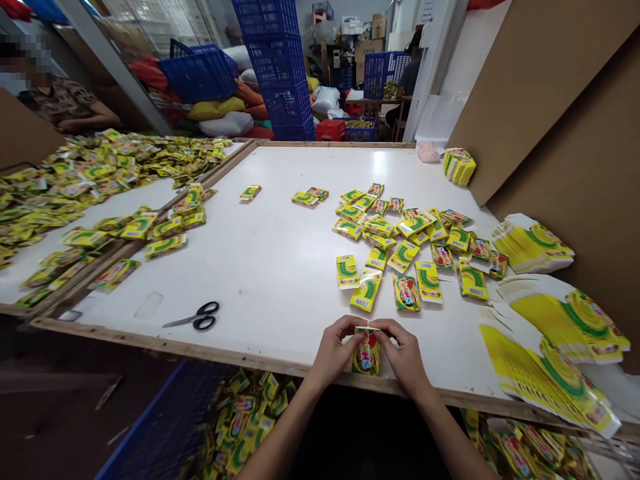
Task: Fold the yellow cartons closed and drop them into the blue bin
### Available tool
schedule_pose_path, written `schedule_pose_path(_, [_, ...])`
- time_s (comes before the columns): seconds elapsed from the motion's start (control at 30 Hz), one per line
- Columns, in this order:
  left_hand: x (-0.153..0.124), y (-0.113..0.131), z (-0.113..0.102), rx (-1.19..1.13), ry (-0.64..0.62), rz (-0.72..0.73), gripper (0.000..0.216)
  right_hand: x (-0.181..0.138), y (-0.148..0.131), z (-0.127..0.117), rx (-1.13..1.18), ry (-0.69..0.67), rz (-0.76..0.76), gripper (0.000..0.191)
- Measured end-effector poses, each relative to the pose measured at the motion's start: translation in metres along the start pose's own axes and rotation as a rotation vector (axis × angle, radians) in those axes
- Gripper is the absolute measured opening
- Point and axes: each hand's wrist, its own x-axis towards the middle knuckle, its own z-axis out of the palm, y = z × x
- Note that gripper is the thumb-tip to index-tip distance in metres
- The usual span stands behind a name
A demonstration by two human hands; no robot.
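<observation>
Box (367, 357) in bright yellow, green and red sits right in front of me, at the near edge of the white tabletop (290, 267), its printed face up. My left grip (331, 348) pinches it at the left of its far end, thumb and fingers closed on the corner; my right grip (404, 348) pinches the right of that same end, so the two nearly meet over a pale flap. Whether the box lies quite flat or is slightly raised, I cannot tell.

Just beyond my fingers is a loose scatter of similar boxes (367, 291), some with barcodes showing. To my right, fanned flat cartons (543, 380) overlap along the side of the tabletop, and a neat block of boxes (459, 167) stands near the far right corner. Black-handled scissors (203, 316) lie well apart on my left, blades pointing left. Past the wooden strip (125, 252), a large heap of packs (115, 163) spreads near a seated person (75, 101).
</observation>
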Motion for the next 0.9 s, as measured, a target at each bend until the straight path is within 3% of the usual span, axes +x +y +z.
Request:
schedule_pose_path(0.17, [-0.003,0.001,0.002,0.143,0.072,0.031,0.020,-0.002,-0.005,-0.002,-0.062,-0.007,-0.046,0.021])
schedule_pose_path(0.4, [0.003,0.004,0.011,0.123,0.163,0.010,0.017,0.005,-0.013,-0.003,-0.160,0.043,0.039,0.024])
schedule_pose_path(0.7, [-0.001,0.000,0.006,0.062,0.049,-0.019,0.018,-0.004,-0.008,-0.005,-0.057,-0.014,0.025,0.022])
schedule_pose_path(0.8, [-0.010,0.017,-0.004,0.177,0.126,0.029,0.016,0.004,-0.010,-0.007,-0.116,-0.021,-0.007,0.024])
schedule_pose_path(0.9, [-0.034,0.046,-0.036,0.351,0.246,0.025,0.020,0.026,-0.011,-0.002,-0.267,0.015,-0.057,0.020])
